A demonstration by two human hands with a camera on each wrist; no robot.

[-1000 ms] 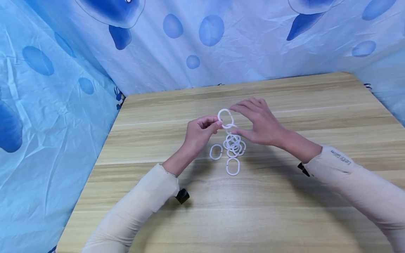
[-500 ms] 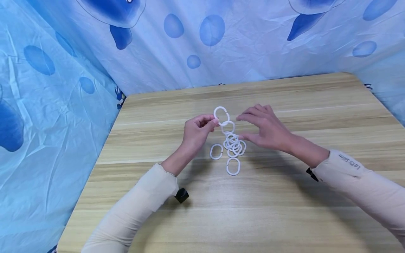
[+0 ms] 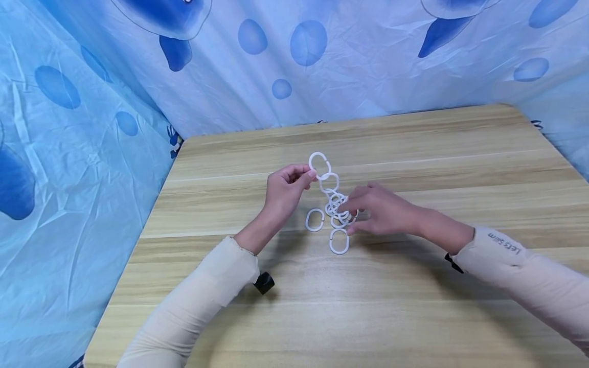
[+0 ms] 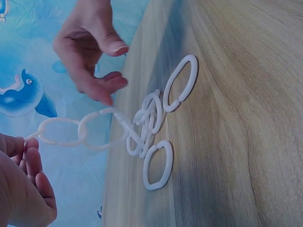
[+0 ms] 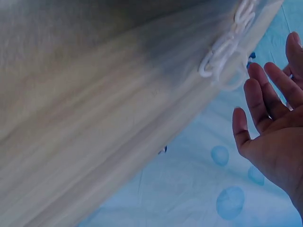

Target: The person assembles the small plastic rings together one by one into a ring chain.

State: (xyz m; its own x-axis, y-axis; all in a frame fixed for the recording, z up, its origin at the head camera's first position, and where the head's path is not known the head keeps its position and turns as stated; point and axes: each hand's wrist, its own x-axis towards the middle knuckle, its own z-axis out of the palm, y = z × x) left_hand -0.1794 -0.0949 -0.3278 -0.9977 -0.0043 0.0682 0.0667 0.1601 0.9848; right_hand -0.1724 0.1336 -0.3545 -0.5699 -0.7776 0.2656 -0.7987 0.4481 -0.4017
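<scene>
My left hand (image 3: 282, 194) pinches a white plastic shower curtain ring (image 3: 317, 154) between thumb and fingertips. Linked to that ring hangs a second one (image 3: 337, 180), and the chain runs down into a heap of white rings (image 3: 332, 209) on the table. Over the right side of the heap, my right hand (image 3: 384, 210) reaches in with bent fingers apart; nothing shows between them in the left wrist view. One loose ring (image 3: 307, 222) lies left of the heap, another (image 3: 331, 244) just in front of it, near the right thumb. Both have a small gap in their oval.
The wood-grain table (image 3: 322, 317) extends on all sides of the rings. Behind it and at the left hangs a blue curtain (image 3: 207, 92) with sea-animal and bubble prints. A black wrist device (image 3: 264, 282) sits under the left sleeve.
My left hand has drawn the held ring up and to the left, stretching the chain out of the heap. My right hand moved back from the chain, then down toward the heap.
</scene>
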